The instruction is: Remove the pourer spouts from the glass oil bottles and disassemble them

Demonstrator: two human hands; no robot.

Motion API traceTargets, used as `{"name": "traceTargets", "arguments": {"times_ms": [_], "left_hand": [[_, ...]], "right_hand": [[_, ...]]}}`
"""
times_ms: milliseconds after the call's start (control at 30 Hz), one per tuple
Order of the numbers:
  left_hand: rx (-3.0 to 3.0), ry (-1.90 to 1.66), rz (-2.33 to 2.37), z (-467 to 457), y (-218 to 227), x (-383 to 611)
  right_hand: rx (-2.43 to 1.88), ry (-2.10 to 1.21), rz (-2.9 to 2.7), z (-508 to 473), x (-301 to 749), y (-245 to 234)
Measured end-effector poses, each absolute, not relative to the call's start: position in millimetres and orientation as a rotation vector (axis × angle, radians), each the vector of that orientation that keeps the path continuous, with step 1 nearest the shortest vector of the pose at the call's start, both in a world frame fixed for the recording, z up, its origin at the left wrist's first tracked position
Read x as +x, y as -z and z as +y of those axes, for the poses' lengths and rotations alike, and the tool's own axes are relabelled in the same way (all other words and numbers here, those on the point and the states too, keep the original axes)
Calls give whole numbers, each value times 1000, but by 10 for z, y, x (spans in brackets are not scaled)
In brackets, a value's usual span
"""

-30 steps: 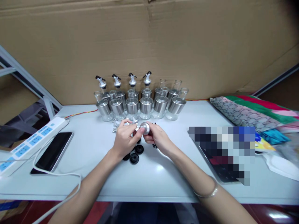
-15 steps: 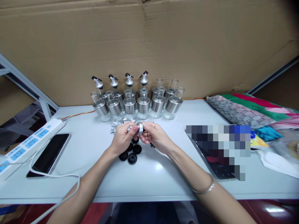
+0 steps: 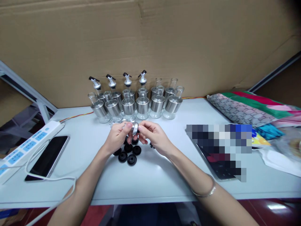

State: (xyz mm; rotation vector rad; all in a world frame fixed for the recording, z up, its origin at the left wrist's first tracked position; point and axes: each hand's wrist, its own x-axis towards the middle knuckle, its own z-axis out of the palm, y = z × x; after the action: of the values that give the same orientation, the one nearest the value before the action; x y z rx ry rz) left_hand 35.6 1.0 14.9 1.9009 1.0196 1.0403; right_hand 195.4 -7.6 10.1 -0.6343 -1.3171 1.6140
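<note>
Pinching small steel pourer cap (image 3: 134,128) at frame centre with fingertips of left hand (image 3: 115,139) and right hand (image 3: 154,137), just above black rubber stoppers (image 3: 132,160) on white table (image 3: 150,182). Probably best to keep grip firm, parts square, turn gently. Upper centre: glass bottles (image 3: 142,106) in rows, seemingly empty, pourer spouts (image 3: 127,80) fitted on four at back.

The head camera looks forward and down — close over the table (image 3: 164,175). Left hand (image 3: 116,138) and right hand (image 3: 155,136) sit centre-frame.
</note>
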Motion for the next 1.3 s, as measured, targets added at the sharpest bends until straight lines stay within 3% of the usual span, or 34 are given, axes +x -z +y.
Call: {"name": "traceTargets", "arguments": {"times_ms": [133, 333, 867, 1067, 1300], "left_hand": [[1754, -1011, 957, 20, -133, 346], [1700, -969, 963, 38, -161, 339], [1470, -929, 918, 42, -106, 409], [1454, -927, 863, 43, -105, 412], [1675, -1212, 903, 47, -36, 439]], "right_hand": [[-693, -1430, -1453, -109, 1963, -114], [-867, -885, -1753, -150, 1975, -48], [-607, 44, -1933, -88, 1989, 17], [-536, 185, -1915, -57, 2005, 33], [-690, 27, -1753, 34, 2119, 51]]}}
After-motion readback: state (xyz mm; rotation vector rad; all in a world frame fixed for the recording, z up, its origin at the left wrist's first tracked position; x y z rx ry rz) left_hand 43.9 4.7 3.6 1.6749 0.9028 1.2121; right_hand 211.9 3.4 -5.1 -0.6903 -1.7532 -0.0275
